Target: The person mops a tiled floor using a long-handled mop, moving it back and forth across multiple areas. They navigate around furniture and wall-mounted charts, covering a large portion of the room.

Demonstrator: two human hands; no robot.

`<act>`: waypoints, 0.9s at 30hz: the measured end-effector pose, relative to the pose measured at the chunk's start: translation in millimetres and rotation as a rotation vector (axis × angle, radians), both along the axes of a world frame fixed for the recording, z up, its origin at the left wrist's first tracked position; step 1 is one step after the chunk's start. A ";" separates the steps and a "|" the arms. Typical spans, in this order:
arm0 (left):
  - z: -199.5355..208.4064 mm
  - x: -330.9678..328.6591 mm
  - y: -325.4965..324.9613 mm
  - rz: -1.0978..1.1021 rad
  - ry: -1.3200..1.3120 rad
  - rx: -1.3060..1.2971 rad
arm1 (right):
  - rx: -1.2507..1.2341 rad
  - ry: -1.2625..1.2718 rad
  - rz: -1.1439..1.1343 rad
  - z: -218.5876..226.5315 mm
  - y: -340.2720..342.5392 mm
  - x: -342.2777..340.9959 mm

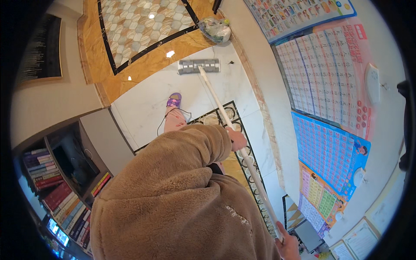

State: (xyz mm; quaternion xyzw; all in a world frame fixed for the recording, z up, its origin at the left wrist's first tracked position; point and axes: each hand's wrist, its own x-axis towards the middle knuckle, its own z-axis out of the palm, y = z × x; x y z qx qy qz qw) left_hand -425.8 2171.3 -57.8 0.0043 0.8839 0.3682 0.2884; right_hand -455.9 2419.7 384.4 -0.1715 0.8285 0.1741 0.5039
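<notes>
Currently, from my remote seat, I have the mop (250, 166) slanting across the view, its grey head (190, 66) resting on the white floor (147, 110) at twelve o'clock. My left hand (237, 139) has its fingers wrapped around the pole (217, 99) just off centre, toward three o'clock; my right hand (287, 248) grips the top end, down at five. A clear, bulging bag (215, 29) sits just past the head, at its one o'clock, so pushing farther out could snag or shove it. A swing toward three might knock the skirting (249, 71). The small dark bit (231, 63) beside the head could smear if rubbed over. What bothers me most is the thin cord (189, 113) by the purple slipper (174, 100), near eleven o'clock: a careless step may catch it and upset the balance.
</notes>
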 end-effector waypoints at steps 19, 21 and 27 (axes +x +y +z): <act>-7.0 109.1 -177.2 0.547 0.023 -0.246 | -0.525 0.023 0.505 -115.5 -147.9 -42.2; -19.6 123.4 -195.0 0.592 -0.020 -0.315 | -0.502 -0.028 0.544 -138.9 -193.1 -32.4; -59.7 126.3 -195.3 0.621 -0.086 -0.234 | -0.408 -0.081 0.548 -151.8 -182.0 -22.8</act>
